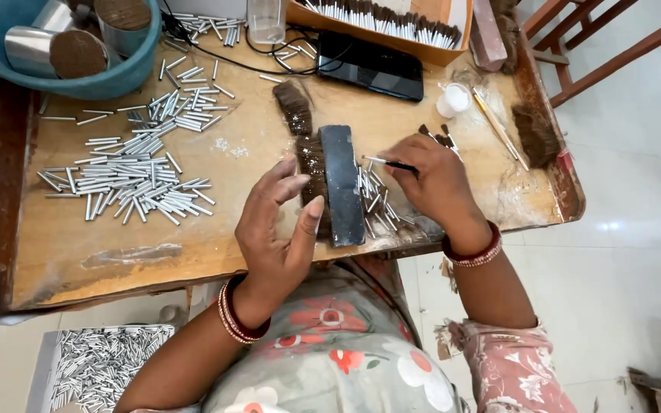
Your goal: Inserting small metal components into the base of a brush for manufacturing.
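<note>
The left hand (281, 229) lies open, fingers spread flat on a line of brown bristle (311, 172) against the dark flat block (342, 183). The right hand (434, 183) pinches a thin metal tube (380, 160) — its tip over the block's upper end. Short tubes (376, 200) lie between block and right wrist. Farther left a larger tube heap (135, 180) covers the wooden table (246, 130) — beyond it a teal basin (78, 53), a black phone (369, 65) and a box of finished brushes (392, 23).

Left hand (273, 229) open, right hand (434, 180) pinched.
</note>
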